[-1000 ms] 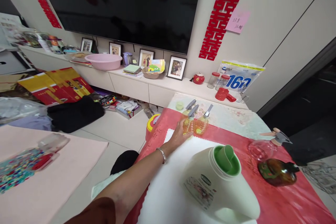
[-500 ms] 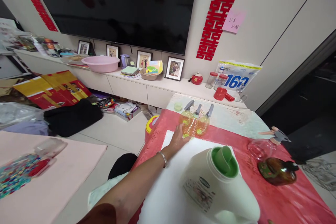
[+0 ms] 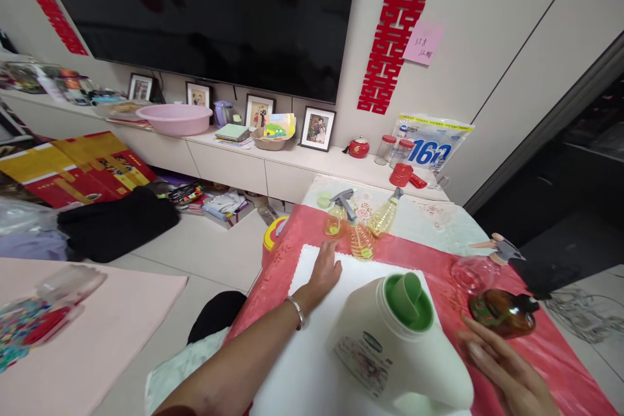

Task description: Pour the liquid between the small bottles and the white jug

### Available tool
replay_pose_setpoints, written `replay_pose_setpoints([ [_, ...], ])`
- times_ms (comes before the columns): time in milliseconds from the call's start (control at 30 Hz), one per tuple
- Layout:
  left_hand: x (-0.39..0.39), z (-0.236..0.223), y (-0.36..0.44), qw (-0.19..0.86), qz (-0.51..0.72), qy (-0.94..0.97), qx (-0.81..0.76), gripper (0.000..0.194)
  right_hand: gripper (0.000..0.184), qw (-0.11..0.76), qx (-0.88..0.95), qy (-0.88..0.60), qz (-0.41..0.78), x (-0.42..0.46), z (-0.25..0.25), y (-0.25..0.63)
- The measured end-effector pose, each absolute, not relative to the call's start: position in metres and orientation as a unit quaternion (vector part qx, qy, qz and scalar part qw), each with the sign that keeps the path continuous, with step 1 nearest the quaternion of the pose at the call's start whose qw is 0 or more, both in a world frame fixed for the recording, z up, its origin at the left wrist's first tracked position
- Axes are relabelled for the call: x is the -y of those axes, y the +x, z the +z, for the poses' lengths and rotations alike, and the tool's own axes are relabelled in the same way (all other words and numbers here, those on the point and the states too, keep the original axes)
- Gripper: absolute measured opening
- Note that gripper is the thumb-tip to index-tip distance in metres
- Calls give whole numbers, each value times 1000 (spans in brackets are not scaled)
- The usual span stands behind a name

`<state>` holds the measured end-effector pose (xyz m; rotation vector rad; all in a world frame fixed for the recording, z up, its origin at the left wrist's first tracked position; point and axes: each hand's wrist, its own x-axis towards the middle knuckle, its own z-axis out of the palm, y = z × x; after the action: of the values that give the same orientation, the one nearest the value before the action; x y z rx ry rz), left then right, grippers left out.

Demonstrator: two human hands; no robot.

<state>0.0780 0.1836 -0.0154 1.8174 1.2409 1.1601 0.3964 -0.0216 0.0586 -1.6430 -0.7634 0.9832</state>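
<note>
My left hand (image 3: pixel 325 272), a bangle on its wrist, is over the white mat with thumb and fingers apart, holding nothing. Just beyond its fingertips are three spray bottles with yellow liquid: a left bottle (image 3: pixel 335 223), a middle bottle (image 3: pixel 361 240) and a right bottle (image 3: pixel 383 216), which tilts away to the right. My right hand (image 3: pixel 509 367) comes in at lower right, fingers stretched out near an amber bottle (image 3: pixel 504 312) lying on its side. Between my hands stands a large pale green jug (image 3: pixel 390 351) with a green cap (image 3: pixel 408 302).
The table has a red cloth (image 3: pixel 441 253) and a white mat (image 3: pixel 297 351). A clear pinkish spray bottle (image 3: pixel 475 273) is behind the amber one. Beyond, a low cabinet holds glass jars (image 3: pixel 385 151), a pouch (image 3: pixel 431 143) and a pink basin (image 3: pixel 175 119). A pink table (image 3: pixel 131 312) is at left.
My left hand has drawn back a little from the spray bottles. The middle and right bottles now lean, the right one tipped away. My right hand has come into view at lower right.
</note>
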Motion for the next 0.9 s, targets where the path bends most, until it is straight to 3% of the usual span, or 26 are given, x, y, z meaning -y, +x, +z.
replay_pose_setpoints([
  [67,-183,-13,82,326,446,687,-471,61,84,446,433,-678,392,-23,66,391],
  [233,-189,-10,99,347,445,669,-484,75,67,389,544,-630,395,-127,54,365],
  [400,-194,-13,109,365,453,649,-491,67,47,324,630,-606,362,-187,30,333],
  [567,-193,-22,112,374,458,644,-486,62,53,287,685,-593,311,-198,19,328],
  [800,-186,-5,118,328,475,729,-368,57,87,305,703,-564,307,-187,33,324],
  [900,-189,1,119,313,470,745,-356,55,83,326,702,-555,304,-189,37,312],
])
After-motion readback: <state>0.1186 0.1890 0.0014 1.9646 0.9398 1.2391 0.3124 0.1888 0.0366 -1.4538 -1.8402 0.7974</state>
